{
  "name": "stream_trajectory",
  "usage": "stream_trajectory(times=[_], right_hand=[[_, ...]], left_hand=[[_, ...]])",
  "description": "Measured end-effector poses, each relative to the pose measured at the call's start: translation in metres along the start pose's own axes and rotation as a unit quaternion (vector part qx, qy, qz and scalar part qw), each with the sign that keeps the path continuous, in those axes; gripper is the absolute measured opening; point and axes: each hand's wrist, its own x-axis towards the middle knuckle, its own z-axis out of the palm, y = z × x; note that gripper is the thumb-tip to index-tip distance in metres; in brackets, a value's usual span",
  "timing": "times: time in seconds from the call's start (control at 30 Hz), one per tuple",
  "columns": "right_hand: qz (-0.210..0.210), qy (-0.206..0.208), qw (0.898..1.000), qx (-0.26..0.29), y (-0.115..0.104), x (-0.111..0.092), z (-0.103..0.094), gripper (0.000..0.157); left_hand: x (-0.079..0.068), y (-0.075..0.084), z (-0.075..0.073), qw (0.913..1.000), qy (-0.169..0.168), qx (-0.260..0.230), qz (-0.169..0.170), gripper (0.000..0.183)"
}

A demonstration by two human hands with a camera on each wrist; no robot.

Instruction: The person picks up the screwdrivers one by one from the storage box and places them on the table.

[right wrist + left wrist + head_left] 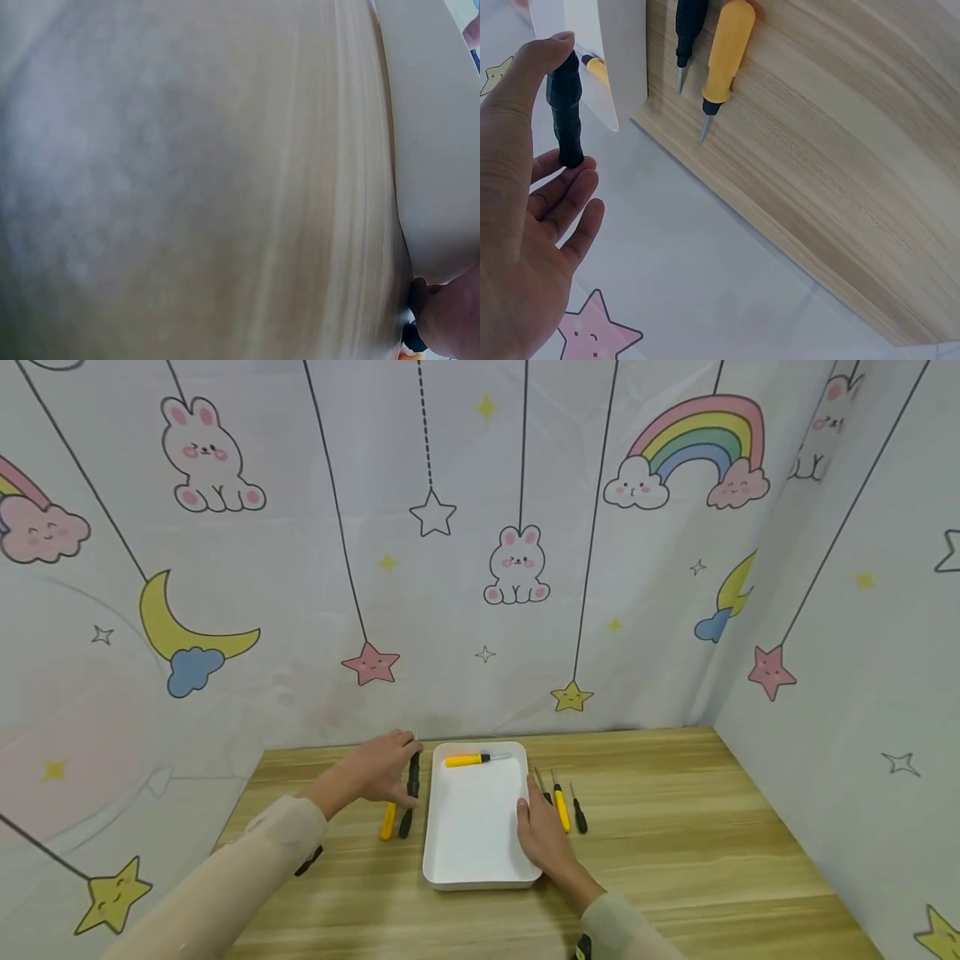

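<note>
My left hand (381,770) is at the left side of the white tray (480,883). Between its thumb and fingertips it pinches a black screwdriver (566,112) by the two ends of the handle, with the shaft end toward the back wall. A yellow screwdriver (727,52) and another black-handled screwdriver (691,26) lie on the table close by. My right hand (546,839) grips the tray's right rim, thumb over the edge and fingers along the outer wall. Inside the tray, near its far end, lies a yellow screwdriver (467,760).
To the right of the tray a yellow screwdriver (562,810) and a black screwdriver (579,817) lie side by side, with another partly behind my right fingers. The wooden table (675,860) ends at a printed cloth wall (465,627) at the back.
</note>
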Motion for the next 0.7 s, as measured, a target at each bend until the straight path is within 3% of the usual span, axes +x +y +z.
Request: stream_trajectory(times=[0.47,0.7], right_hand=[[0.015,-0.011,1.000,0.002,0.001,0.002,-0.001,0.058],[0.015,-0.010,1.000,0.003,0.001,0.002,0.000,0.058]], left_hand=[[-0.015,-0.015,0.007,0.9995,-0.006,0.019,-0.023,0.099],[-0.026,-0.025,0.020,0.9991,-0.021,0.016,-0.032,0.098]])
